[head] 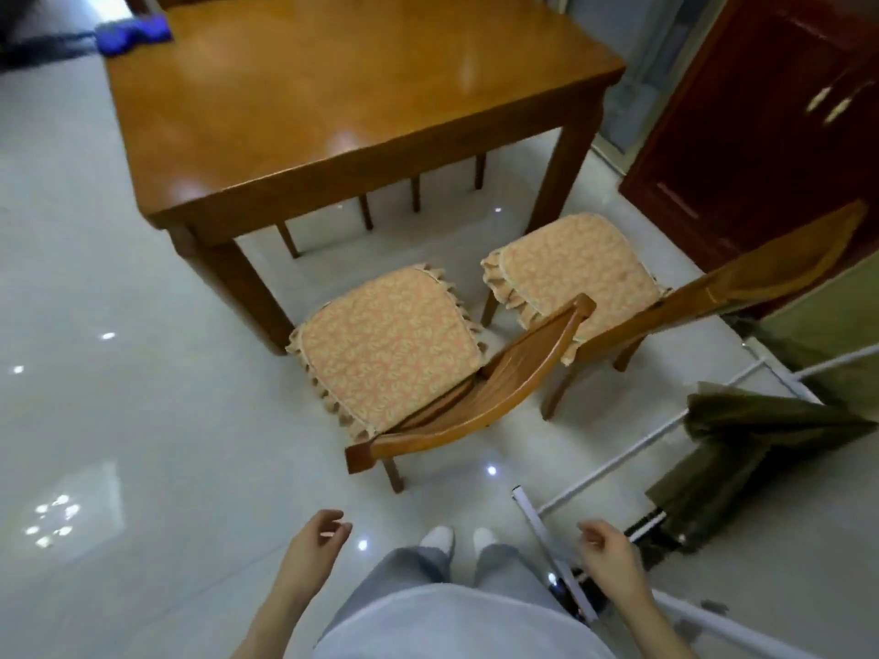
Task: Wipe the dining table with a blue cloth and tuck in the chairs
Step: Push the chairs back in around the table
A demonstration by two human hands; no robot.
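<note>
Head view. Pale shirt (452, 625) and grey trousers (428, 563) are filling the bottom edge, with two white shoes (440, 535) standing on the glossy tiled floor (119, 420).

The left hand (314, 539) is hanging low over the floor, its fingers (333, 518) loosely curled and holding nothing. The right hand (609, 551) is hanging the same way, fingers (590, 532) loosely curled and empty, just beside a bar of a white rack (618, 459). An olive garment (761, 444) is draping over the rack at right.

Ahead of the shoes, the left chair (475, 401) is standing with its curved back toward the person. Its patterned cushion (390, 354) is lying wholly outside the bench (333, 111). The right chair (689, 297) is standing just beside it, also pulled out from the near end of the bench and angled toward the right. Both hands are hanging well apart from either chair.

The wooden bench is stretching away from the chairs, its top reflecting light. The blue cloth (131, 35) is lying at the far left corner of the bench, blurred, well apart from both hands. Legs (414, 192) of further chairs are showing beneath the bench. A dark red cabinet (761, 135) is standing at upper right.
</note>
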